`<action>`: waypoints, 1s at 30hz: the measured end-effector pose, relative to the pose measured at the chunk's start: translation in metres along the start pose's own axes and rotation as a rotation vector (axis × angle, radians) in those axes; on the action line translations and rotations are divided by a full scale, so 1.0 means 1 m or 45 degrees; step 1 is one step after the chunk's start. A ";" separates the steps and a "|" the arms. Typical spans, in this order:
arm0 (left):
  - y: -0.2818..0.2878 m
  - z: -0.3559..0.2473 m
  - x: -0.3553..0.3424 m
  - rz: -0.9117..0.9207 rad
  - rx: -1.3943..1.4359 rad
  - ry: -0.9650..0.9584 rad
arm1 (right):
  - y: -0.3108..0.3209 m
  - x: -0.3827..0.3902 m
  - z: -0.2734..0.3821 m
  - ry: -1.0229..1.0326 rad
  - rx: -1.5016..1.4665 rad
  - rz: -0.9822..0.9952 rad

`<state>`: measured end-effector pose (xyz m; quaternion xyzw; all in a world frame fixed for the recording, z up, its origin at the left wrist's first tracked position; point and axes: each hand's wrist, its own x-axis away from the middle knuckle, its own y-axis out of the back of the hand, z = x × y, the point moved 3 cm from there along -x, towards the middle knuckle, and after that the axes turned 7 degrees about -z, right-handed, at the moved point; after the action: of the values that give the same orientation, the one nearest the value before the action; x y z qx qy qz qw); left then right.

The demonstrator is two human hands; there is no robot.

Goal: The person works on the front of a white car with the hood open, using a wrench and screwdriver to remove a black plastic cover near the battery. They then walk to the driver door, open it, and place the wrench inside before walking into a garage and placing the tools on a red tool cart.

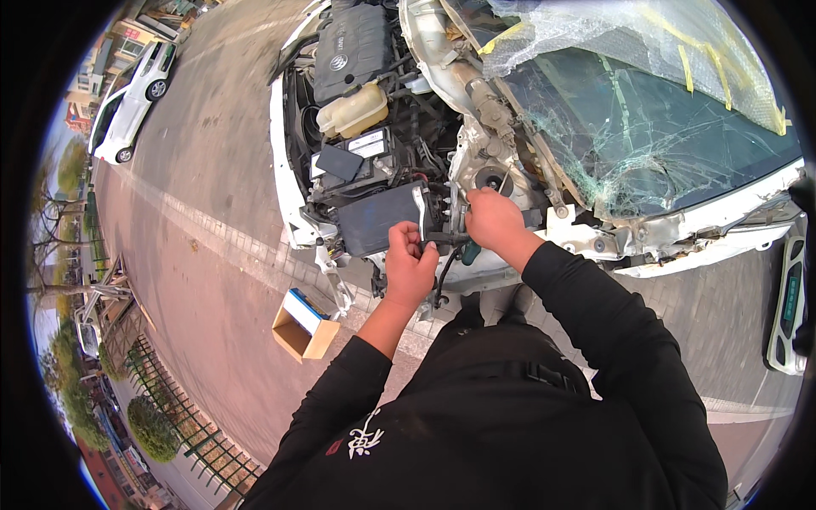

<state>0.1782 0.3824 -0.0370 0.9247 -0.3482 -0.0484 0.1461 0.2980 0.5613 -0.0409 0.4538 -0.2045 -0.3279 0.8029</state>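
Observation:
Both my hands are over the near edge of a car's open engine bay. My left hand (410,265) pinches a slim, curved silver part (420,209) that stands up above its fingers. Just right of those fingers is a short dark cylindrical piece (446,239), and a black cable hangs below it. My right hand (496,223) is closed, with a dark green handle-like end (470,252) showing below it and a thin pale shaft (505,182) above. The fist hides whether these two are one tool. A black box cover (379,219) lies left of the hands.
Further up the bay are a battery (367,151), a yellowed coolant tank (353,110) and a black engine cover (353,47). To the right is a cracked windshield (646,144) partly under bubble wrap (629,34). An open cardboard box (304,327) is on the paving.

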 end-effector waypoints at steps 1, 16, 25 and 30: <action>0.004 0.000 0.004 0.016 -0.015 -0.017 | -0.005 -0.004 0.003 0.000 0.060 0.083; -0.020 -0.010 -0.007 0.142 -0.092 -0.152 | 0.018 0.025 0.004 0.218 -0.457 -0.496; -0.073 -0.003 -0.042 0.428 -0.710 -0.418 | 0.065 0.265 -0.190 -1.292 -1.154 -1.046; -0.071 -0.004 -0.037 0.454 -0.879 -0.355 | 0.033 0.319 -0.315 -1.901 -1.638 -1.471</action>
<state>0.1960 0.4587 -0.0554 0.7312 -0.4827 -0.2611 0.4052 0.7301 0.5341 -0.1613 -0.3235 -0.1856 -0.8801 0.2936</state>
